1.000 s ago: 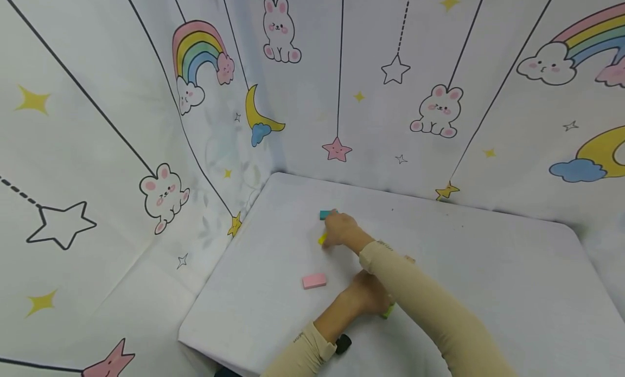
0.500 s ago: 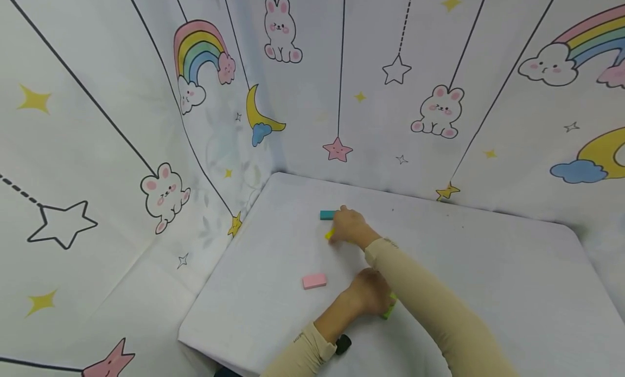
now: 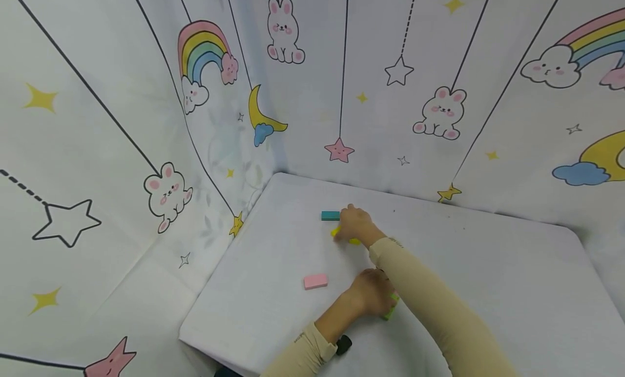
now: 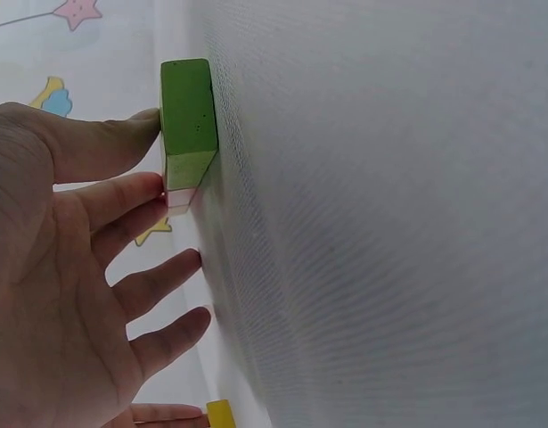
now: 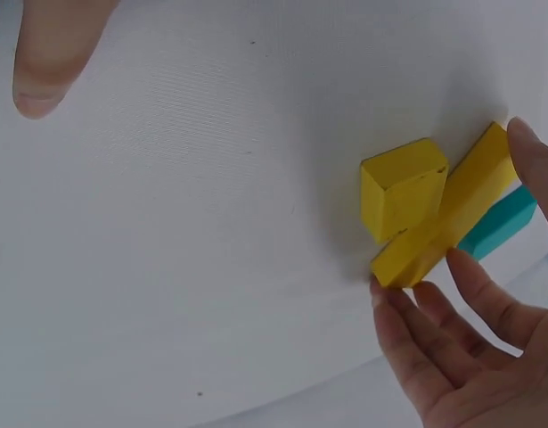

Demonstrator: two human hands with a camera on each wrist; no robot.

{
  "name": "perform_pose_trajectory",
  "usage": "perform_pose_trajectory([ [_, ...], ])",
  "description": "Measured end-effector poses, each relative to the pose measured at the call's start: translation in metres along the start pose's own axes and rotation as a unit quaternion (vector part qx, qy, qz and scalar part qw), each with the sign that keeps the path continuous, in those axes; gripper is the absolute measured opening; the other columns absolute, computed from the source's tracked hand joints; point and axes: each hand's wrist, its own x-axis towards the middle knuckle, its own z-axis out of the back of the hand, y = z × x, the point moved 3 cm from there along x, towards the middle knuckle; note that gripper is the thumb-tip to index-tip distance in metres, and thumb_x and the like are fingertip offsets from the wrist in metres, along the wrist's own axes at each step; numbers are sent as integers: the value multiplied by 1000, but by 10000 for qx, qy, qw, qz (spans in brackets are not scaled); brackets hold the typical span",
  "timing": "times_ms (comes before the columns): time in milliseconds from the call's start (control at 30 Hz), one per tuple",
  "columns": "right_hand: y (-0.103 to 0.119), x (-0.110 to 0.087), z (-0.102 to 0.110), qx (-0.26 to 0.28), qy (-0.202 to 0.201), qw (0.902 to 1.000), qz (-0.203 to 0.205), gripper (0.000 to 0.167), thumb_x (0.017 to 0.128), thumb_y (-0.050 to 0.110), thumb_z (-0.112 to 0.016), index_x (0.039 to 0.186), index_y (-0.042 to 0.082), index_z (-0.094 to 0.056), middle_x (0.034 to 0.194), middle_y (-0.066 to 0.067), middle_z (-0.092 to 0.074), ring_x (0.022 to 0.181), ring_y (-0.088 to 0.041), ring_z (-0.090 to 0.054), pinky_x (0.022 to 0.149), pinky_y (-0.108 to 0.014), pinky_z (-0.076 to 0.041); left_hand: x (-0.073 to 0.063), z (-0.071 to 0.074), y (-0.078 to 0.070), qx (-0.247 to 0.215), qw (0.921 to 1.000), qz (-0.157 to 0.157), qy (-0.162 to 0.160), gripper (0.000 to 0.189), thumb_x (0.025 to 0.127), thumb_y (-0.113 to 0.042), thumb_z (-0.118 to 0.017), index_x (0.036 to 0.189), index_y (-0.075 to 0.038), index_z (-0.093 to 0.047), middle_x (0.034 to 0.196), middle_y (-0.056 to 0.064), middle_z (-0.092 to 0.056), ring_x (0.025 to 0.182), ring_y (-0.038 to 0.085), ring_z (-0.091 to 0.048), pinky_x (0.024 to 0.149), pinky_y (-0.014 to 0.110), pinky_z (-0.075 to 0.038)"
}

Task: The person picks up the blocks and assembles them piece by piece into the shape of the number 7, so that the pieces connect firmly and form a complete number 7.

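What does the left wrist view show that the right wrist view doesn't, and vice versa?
Only the left wrist view shows the green rectangular block, a partly hidden pale pinkish piece behind it, and the printed pink star.
Only the right wrist view shows the teal rectangular block and two yellow blocks together.
Both share the right hand, a yellow block and white cloth.

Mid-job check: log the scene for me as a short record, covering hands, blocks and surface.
Left hand: touches the green block
Right hand: grips the yellow bar
Yellow block: beside that bar, contact unclear
Teal block: just left of the right hand, head view
Pink block: on the table, apart from both hands
Black object: by the left sleeve, identity unclear
Table: white
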Motion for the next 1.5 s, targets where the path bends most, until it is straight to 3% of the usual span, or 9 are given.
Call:
perform_pose_trajectory([
  [133, -6, 2, -1, 159, -67, 9998, -56, 70, 80, 55, -86, 123, 3, -65, 108, -10, -56, 90, -24, -56, 81, -39, -54, 0, 0, 0, -2, 10000, 1, -51, 39, 99, -47, -65, 133, -29, -69, 130, -16, -64, 120, 2, -57, 101, 23, -48],
  [467, -19, 2, -1, 312, -185, 9990, -274, 70, 84, 52, -82, 127, 1, -61, 109, -13, -58, 92, -27, -55, 84, -40, -54, 0, 0, -1, 205, 9996, -90, -145, 31, 98, -49, -65, 121, -30, -73, 124, -18, -63, 119, 0, -57, 98, 22, -49],
  [667, -24, -1, -1, 224, -312, 9989, -251, 75, 86, 50, -80, 138, -1, -57, 121, -18, -60, 94, -28, -57, 90, -44, -56, -1, 1, -1, 112, 9997, -46, -233, 38, 98, -49, -64, 131, -30, -69, 137, -18, -61, 132, 2, -54, 104, 26, -48],
  [1133, -49, 0, -5, 265, -379, 9973, -576, 66, 86, 52, -78, 122, -1, -63, 110, -16, -59, 90, -29, -58, 84, -44, -56, -3, 1, -1, -184, 9998, -41, 31, 59, 103, -48, -58, 158, -31, -46, 161, -17, -43, 148, 6, -39, 116, 30, -40],
  [1500, -72, -11, -1, 513, -401, 9952, -727, 68, 86, 51, -80, 125, -3, -62, 117, -20, -58, 96, -34, -60, 90, -51, -55, -5, 4, -2, -34, 10000, -23, 10, 62, 102, -49, -60, 160, -33, -43, 162, -20, -40, 147, 3, -38, 115, 29, -41],
])
